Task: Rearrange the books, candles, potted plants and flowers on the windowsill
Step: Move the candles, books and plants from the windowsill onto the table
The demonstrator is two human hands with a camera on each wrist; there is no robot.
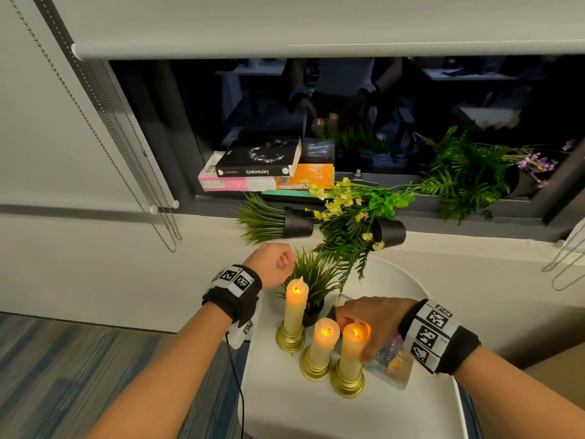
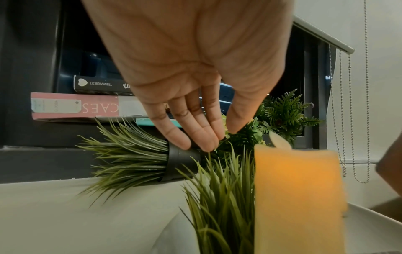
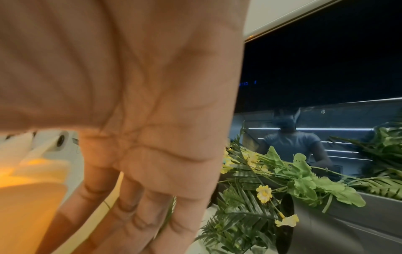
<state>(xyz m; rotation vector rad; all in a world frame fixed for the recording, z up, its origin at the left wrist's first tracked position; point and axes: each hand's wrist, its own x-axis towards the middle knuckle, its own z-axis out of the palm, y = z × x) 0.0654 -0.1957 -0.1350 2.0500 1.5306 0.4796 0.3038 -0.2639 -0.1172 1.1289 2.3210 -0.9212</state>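
Both my hands over the round white table, lower centre of frame.

My right hand curls round the nearest waxy candle on its gold base; my left hand, fingers relaxed, holds nothing above the upright spiky grass plant. Beyond, upper centre, the windowsill bears toppled black pots and stacked books.
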